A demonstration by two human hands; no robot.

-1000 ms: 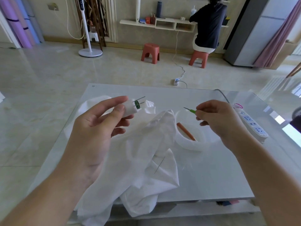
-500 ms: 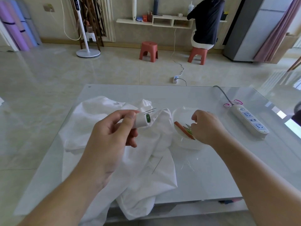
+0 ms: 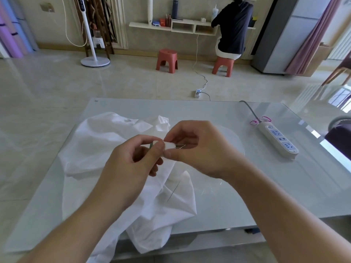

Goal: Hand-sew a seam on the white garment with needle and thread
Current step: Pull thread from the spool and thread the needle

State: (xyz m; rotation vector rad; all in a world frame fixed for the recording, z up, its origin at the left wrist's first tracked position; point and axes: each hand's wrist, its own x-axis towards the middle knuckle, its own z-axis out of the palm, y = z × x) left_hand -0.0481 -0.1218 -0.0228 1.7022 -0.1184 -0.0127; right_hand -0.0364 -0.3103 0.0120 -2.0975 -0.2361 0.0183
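Note:
The white garment lies crumpled on the glass table, hanging over its near edge. A thin needle lies on the cloth below my hands. My left hand grips a small white needle holder with needles sticking out of its right end. My right hand pinches the same holder between thumb and forefinger. Both hands meet above the garment's middle. No thread shows.
A white dish sits mostly hidden behind my right hand. A white power strip with a grey cable lies at the table's right. Across the room are two red stools, a standing fan and a seated person.
My right hand left the dish, without the green-handled tool it held, and came left to pinch the needle holder. My left hand lowered the holder slightly toward the middle.

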